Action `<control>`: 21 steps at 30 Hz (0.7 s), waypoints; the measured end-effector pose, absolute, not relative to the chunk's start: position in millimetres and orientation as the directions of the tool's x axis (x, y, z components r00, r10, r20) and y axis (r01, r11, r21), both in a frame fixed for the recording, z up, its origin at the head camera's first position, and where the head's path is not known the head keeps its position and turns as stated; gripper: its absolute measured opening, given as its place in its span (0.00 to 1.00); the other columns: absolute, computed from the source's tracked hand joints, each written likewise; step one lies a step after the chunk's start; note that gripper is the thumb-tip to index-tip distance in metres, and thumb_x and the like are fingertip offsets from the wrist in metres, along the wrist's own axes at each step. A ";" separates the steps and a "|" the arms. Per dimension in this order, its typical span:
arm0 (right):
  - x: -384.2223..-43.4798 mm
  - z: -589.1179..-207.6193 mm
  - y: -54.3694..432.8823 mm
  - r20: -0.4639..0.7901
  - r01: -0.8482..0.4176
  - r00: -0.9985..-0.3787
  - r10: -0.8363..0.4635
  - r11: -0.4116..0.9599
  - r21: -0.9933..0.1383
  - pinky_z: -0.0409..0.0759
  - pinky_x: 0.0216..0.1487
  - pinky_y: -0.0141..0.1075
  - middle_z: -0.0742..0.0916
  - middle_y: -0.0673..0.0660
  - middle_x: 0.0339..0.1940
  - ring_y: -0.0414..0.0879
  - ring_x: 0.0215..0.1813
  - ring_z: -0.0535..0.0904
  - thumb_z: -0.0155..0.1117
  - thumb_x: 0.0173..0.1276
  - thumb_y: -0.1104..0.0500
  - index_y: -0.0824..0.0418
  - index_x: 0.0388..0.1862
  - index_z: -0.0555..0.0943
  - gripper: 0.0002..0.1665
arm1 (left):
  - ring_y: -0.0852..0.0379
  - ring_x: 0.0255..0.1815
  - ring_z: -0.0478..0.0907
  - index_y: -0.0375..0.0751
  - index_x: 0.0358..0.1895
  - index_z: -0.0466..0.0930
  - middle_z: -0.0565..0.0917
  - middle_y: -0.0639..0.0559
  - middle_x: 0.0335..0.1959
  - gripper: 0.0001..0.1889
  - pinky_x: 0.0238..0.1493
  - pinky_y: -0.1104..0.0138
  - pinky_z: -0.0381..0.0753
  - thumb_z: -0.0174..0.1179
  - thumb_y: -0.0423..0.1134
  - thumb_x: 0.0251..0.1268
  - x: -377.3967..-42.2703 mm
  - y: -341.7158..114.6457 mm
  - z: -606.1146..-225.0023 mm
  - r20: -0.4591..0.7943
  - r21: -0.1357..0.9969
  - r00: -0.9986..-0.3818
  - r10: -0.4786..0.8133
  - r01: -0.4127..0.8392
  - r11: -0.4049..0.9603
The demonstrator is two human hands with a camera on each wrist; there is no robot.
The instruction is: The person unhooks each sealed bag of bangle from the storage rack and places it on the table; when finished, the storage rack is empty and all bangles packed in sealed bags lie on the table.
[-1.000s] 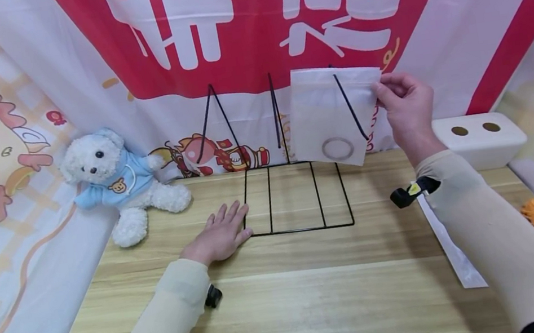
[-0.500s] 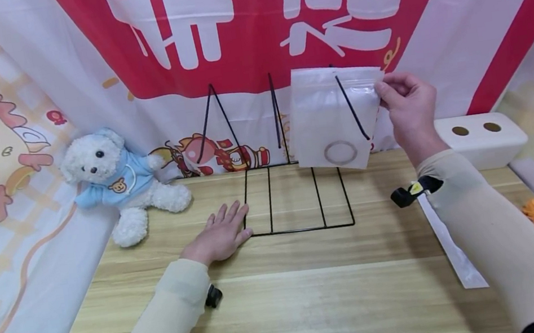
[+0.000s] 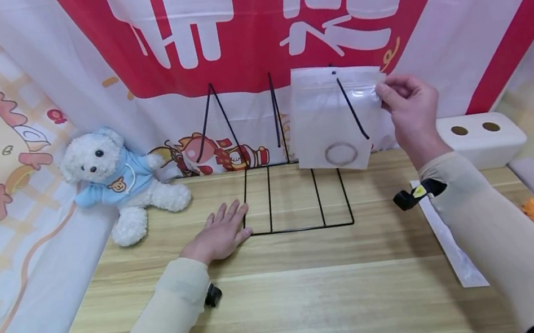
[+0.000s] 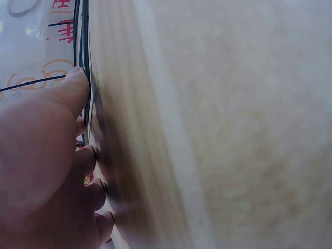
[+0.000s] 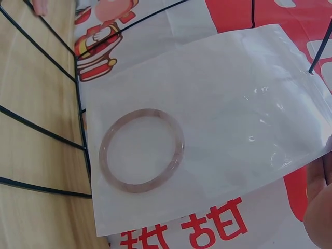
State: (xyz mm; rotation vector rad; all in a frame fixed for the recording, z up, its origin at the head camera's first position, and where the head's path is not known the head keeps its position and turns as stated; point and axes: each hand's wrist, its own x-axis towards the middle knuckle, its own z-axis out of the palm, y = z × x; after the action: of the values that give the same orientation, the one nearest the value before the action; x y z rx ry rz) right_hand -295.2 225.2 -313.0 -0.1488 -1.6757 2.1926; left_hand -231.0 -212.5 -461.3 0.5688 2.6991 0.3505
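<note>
On the right hook (image 3: 353, 109) of the rack (image 3: 301, 229), a bag (image 3: 314, 120) with a ring (image 5: 103, 155) inside is pinched by the right hand (image 3: 412, 112); at the rack's left end, the left hand (image 3: 219, 238) is laid flat. Left of the rack a teddy bear (image 3: 125, 180) is seated, right a white box (image 3: 482, 141); the wooden table (image 3: 317, 307) is backed by cloth (image 3: 258, 65).

Through the head view I look forward and down from in front of the black wire rack (image 3: 301, 230). My left-wrist view, turned sideways, skims the tabletop (image 4: 238, 129) closely, front-left of the rack. My right-wrist view faces the clear bag (image 5: 218, 129) closely from the rack's right; head and right-wrist views share bag and rack.
</note>
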 end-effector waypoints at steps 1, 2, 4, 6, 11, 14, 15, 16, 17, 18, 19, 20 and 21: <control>-294.3 -313.2 225.5 0.144 -0.232 -0.924 0.354 -0.222 -0.947 0.89 0.56 0.29 0.93 0.52 0.48 0.45 0.55 0.91 0.82 0.62 0.52 0.58 0.58 0.90 0.25 | 0.31 0.92 0.35 0.47 0.91 0.42 0.41 0.41 0.92 0.38 0.88 0.33 0.37 0.43 0.58 0.90 -231.0 -212.3 -461.2 -0.294 0.301 -0.855 0.426 0.341 0.891; -293.4 -313.2 225.7 0.145 -0.235 -0.925 0.352 -0.228 -0.945 0.89 0.56 0.29 0.93 0.52 0.48 0.45 0.55 0.91 0.83 0.62 0.53 0.58 0.58 0.90 0.25 | 0.32 0.92 0.35 0.48 0.91 0.42 0.41 0.41 0.92 0.39 0.89 0.33 0.37 0.43 0.58 0.90 -231.1 -212.2 -461.2 -0.295 0.294 -0.856 0.425 0.342 0.893; -291.3 -313.6 226.2 0.147 -0.237 -0.926 0.348 -0.232 -0.943 0.89 0.56 0.29 0.93 0.52 0.48 0.45 0.55 0.91 0.83 0.62 0.52 0.58 0.58 0.89 0.26 | 0.31 0.92 0.36 0.47 0.91 0.42 0.41 0.40 0.92 0.38 0.88 0.33 0.38 0.42 0.58 0.90 -231.2 -211.6 -461.0 -0.293 0.285 -0.857 0.424 0.345 0.894; -289.5 -313.6 226.4 0.153 -0.238 -0.927 0.342 -0.225 -0.945 0.89 0.57 0.29 0.93 0.52 0.49 0.45 0.55 0.90 0.83 0.62 0.52 0.57 0.59 0.89 0.27 | 0.30 0.92 0.37 0.46 0.91 0.43 0.42 0.40 0.92 0.38 0.88 0.32 0.39 0.42 0.58 0.90 -231.2 -211.4 -461.3 -0.285 0.281 -0.858 0.427 0.351 0.893; -283.3 -313.7 226.5 0.157 -0.230 -0.931 0.329 -0.197 -0.953 0.87 0.62 0.31 0.92 0.52 0.51 0.45 0.57 0.90 0.83 0.61 0.49 0.57 0.59 0.89 0.28 | 0.30 0.91 0.38 0.44 0.91 0.45 0.43 0.39 0.92 0.38 0.88 0.32 0.40 0.43 0.57 0.90 -231.2 -211.6 -462.0 -0.272 0.282 -0.859 0.433 0.359 0.890; -279.3 -314.5 227.3 0.152 -0.222 -0.935 0.322 -0.195 -0.955 0.87 0.62 0.31 0.92 0.52 0.52 0.46 0.58 0.89 0.83 0.61 0.48 0.57 0.60 0.89 0.30 | 0.30 0.91 0.38 0.44 0.91 0.45 0.43 0.39 0.92 0.38 0.88 0.32 0.40 0.43 0.56 0.90 -230.6 -211.5 -461.1 -0.272 0.284 -0.859 0.434 0.359 0.889; -278.0 -314.7 227.7 0.153 -0.223 -0.935 0.319 -0.195 -0.955 0.87 0.62 0.30 0.92 0.52 0.53 0.46 0.59 0.89 0.83 0.61 0.48 0.57 0.60 0.88 0.30 | 0.29 0.91 0.38 0.44 0.91 0.45 0.43 0.39 0.92 0.38 0.88 0.31 0.40 0.43 0.56 0.90 -230.3 -211.4 -460.6 -0.272 0.286 -0.859 0.435 0.359 0.888; -276.9 -315.0 228.2 0.154 -0.223 -0.936 0.316 -0.196 -0.955 0.87 0.61 0.30 0.92 0.52 0.53 0.46 0.59 0.89 0.83 0.61 0.48 0.57 0.60 0.88 0.30 | 0.29 0.91 0.38 0.44 0.90 0.45 0.43 0.38 0.92 0.38 0.88 0.31 0.40 0.43 0.56 0.90 -230.1 -211.3 -460.2 -0.271 0.287 -0.859 0.435 0.360 0.888; -275.6 -315.2 228.7 0.154 -0.224 -0.937 0.313 -0.200 -0.954 0.88 0.60 0.29 0.92 0.52 0.53 0.46 0.59 0.89 0.83 0.61 0.48 0.57 0.61 0.88 0.30 | 0.29 0.91 0.38 0.44 0.90 0.45 0.44 0.38 0.92 0.38 0.88 0.31 0.40 0.43 0.56 0.90 -229.9 -211.1 -459.9 -0.270 0.287 -0.858 0.436 0.361 0.887; -274.4 -315.6 229.2 0.155 -0.225 -0.938 0.310 -0.204 -0.953 0.88 0.59 0.29 0.92 0.52 0.53 0.46 0.59 0.89 0.83 0.61 0.49 0.57 0.61 0.88 0.30 | 0.29 0.91 0.38 0.44 0.90 0.45 0.44 0.38 0.92 0.38 0.88 0.31 0.40 0.43 0.56 0.90 -230.0 -211.1 -460.0 -0.269 0.288 -0.858 0.437 0.361 0.887; -273.3 -316.0 229.7 0.161 -0.229 -0.938 0.307 -0.202 -0.952 0.88 0.58 0.28 0.92 0.53 0.53 0.46 0.59 0.90 0.83 0.62 0.49 0.58 0.61 0.88 0.30 | 0.29 0.91 0.38 0.44 0.90 0.45 0.44 0.38 0.92 0.38 0.88 0.31 0.40 0.43 0.56 0.90 -230.0 -211.2 -460.1 -0.269 0.287 -0.859 0.437 0.361 0.887; -272.2 -316.4 230.4 0.163 -0.233 -0.938 0.305 -0.209 -0.950 0.88 0.57 0.28 0.92 0.53 0.52 0.46 0.58 0.90 0.83 0.62 0.50 0.59 0.61 0.88 0.30 | 0.29 0.91 0.38 0.44 0.90 0.45 0.44 0.38 0.92 0.38 0.88 0.31 0.40 0.43 0.56 0.90 -230.0 -211.4 -460.3 -0.268 0.288 -0.859 0.437 0.361 0.887; -271.0 -316.7 230.8 0.167 -0.237 -0.938 0.304 -0.210 -0.948 0.88 0.56 0.28 0.92 0.53 0.51 0.46 0.57 0.90 0.82 0.63 0.51 0.60 0.61 0.88 0.29 | 0.29 0.91 0.38 0.44 0.90 0.45 0.44 0.38 0.92 0.37 0.88 0.31 0.40 0.43 0.56 0.90 -230.1 -211.6 -460.8 -0.268 0.288 -0.859 0.437 0.361 0.887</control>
State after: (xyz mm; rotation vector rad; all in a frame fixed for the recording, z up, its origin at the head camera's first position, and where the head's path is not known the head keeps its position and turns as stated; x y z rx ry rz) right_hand -271.0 230.8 -316.7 -0.0784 -1.7119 2.2035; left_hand -230.1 -211.6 -460.8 0.5939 2.7275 0.3268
